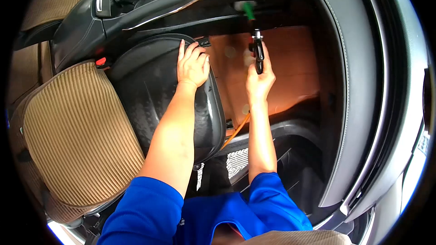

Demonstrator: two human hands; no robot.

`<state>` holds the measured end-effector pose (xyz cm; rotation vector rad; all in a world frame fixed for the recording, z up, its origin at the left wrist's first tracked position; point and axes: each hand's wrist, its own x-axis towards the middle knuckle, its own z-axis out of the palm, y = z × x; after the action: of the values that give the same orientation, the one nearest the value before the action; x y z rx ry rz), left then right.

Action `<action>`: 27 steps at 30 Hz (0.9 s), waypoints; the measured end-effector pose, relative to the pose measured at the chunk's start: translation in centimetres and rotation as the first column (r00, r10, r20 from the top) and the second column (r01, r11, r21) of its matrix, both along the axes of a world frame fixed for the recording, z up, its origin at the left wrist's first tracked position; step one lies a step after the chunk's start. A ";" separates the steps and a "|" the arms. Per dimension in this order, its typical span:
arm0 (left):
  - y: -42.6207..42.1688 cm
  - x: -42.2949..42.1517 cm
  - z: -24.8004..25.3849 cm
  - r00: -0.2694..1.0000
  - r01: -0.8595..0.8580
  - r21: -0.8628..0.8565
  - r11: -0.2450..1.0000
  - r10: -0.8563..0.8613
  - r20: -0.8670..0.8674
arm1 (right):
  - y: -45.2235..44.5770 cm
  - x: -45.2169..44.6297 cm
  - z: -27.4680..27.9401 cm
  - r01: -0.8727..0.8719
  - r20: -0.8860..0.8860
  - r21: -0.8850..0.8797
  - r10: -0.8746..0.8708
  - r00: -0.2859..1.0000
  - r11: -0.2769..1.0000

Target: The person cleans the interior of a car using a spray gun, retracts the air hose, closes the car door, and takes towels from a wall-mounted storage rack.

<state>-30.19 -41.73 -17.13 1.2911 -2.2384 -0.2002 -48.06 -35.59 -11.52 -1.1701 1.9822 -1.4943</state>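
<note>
My left hand (193, 66) lies flat with its fingers spread on the front part of a black car seat (150, 90). To the right, my right hand (260, 78) is wrapped round the handle of a black spray gun (258, 50). The gun points away from me, and its green nozzle end (248, 11) is near the dark side of the centre console. An orange hose (237, 129) runs from below my right wrist towards the door sill. Beneath the gun is the brown footwell floor (290, 70).
A ribbed beige seat backrest (81, 136) is at the left, with a red buckle (101, 61) beside it. The centre console (81, 36) runs along the top left. The grey door panel (334, 31) and car body edge curve down the right side.
</note>
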 end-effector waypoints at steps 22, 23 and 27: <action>-0.2 -0.1 -0.4 0.998 0.010 0.039 0.999 -0.012 0.061 | -2.9 -0.3 -7.5 -0.482 0.440 0.229 0.352 0.826 0.846; -0.2 -0.1 -0.3 0.998 0.016 0.042 0.999 -0.018 0.055 | -3.8 -0.1 -7.9 -0.513 0.412 0.200 0.403 0.817 0.835; -0.2 0.0 -0.3 0.997 0.018 0.060 0.998 -0.022 0.073 | -6.4 -0.9 -10.6 -0.622 0.599 0.244 0.389 0.700 0.744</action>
<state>-30.24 -41.94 -17.40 1.3278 -2.3247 -0.2319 -48.94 -41.94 -22.15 -0.8991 1.3426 -0.8726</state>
